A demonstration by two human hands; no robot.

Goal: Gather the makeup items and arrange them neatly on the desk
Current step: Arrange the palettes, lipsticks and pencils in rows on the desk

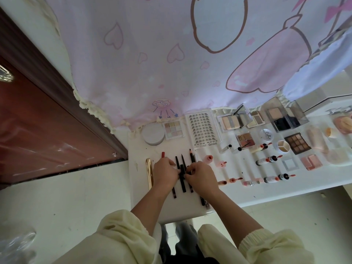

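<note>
A row of thin black makeup pencils lies on the white desk at its left end. My left hand and my right hand meet over the row, and both pinch one black pencil between the fingertips. A gold tube lies left of my left hand. A red pencil tip shows beyond it. Behind the pencils stand a round white compact, a pastel eyeshadow palette and a false lash card.
Lip glosses, small bottles, open powder palettes, a brown palette, a clear organiser box and puffs fill the desk's right part. A pink printed curtain hangs behind. A brown door is at left.
</note>
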